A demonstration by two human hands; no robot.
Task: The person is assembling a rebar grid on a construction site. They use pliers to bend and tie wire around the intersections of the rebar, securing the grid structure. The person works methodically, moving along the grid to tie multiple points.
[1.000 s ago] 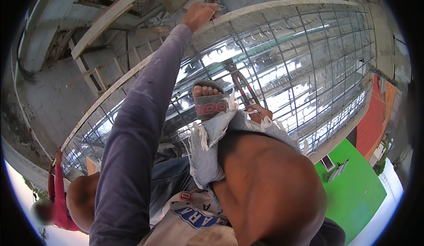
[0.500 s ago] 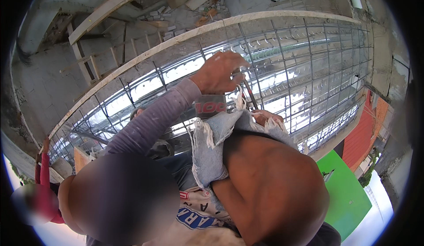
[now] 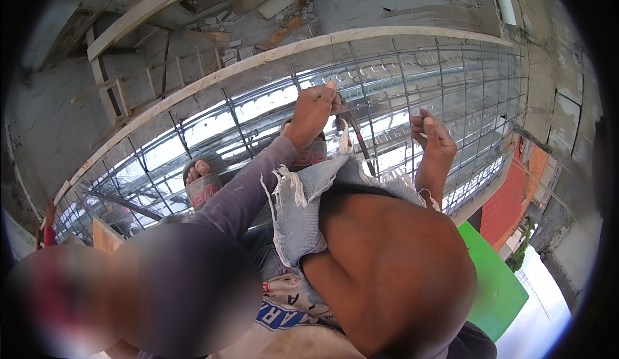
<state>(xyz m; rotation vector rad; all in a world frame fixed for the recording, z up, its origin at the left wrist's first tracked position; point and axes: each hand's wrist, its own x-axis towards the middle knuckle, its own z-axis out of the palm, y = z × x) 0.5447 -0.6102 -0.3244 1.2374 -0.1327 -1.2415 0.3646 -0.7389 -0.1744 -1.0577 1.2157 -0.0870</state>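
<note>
My left hand [image 3: 317, 113], in a purple-grey sleeve, is closed at the upper edge of a grid of dark steel bars [image 3: 401, 75]. Its thumb and fingers are pressed together; what they pinch is too small to make out. Just below those fingers, a dark long-handled tool [image 3: 362, 141], like pincers, slants down toward my ripped denim [image 3: 329, 178]; whether the hand grips it is unclear. Beyond my bare knee [image 3: 393, 249], my right hand [image 3: 436, 141] is raised in front of the bars, fingers curled and thumb tip close to them. Anything held there is too small to see.
A long pale timber edge [image 3: 219, 75] curves behind the bars, with corrugated metal sheeting [image 3: 380, 91] beneath them. My sandalled foot [image 3: 201, 177] rests among the bars. Rubble [image 3: 238, 44] lies beyond, concrete blocks [image 3: 561, 127] stand right, and another person's hand [image 3: 49, 214] shows far left.
My right hand has come up from behind the knee, away from the tool. My left hand has shifted left and its fingers have closed. The view has moved slightly; my sandalled foot now shows.
</note>
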